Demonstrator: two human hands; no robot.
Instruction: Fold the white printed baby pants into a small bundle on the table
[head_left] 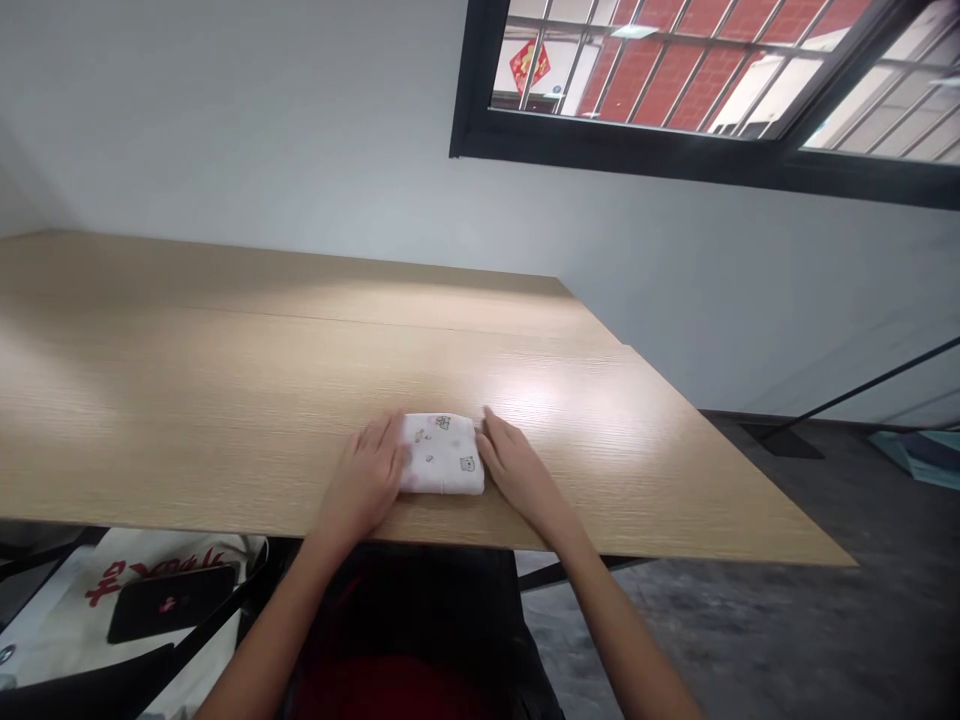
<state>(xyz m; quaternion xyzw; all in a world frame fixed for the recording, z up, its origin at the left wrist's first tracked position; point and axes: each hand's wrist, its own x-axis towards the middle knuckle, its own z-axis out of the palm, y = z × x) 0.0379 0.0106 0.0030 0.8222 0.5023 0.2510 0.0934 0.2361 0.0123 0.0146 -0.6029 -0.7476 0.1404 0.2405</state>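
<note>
Looks down first over dark clothing (420, 600), patched red at bottom center, just off near edge of tabletop (225, 400). Shows white cloth (441, 455) folded into a flat pack, lying on tabletop close to near edge, between left hand (364, 468) and right hand (521, 472). Bears small animal prints, one toward near right corner. Left fingers: released, stretched side by side, laid over cloth's left edge. Right fingers: released too, extended forward at cloth's right edge, tips blurred; cannot tell exactly which touch.

Below tabletop, lower left: white bag (82, 625) with red characters, dark phone (172, 603) lying on it. Right side: gray floor (847, 620), black bar (862, 388) slanting up in front of pale wall (262, 130). Upper right: dark-framed window (630, 150), metal bars (720, 43) across view, red brick (709, 14) beyond, red diamond sign (529, 67) to the left of brick.
</note>
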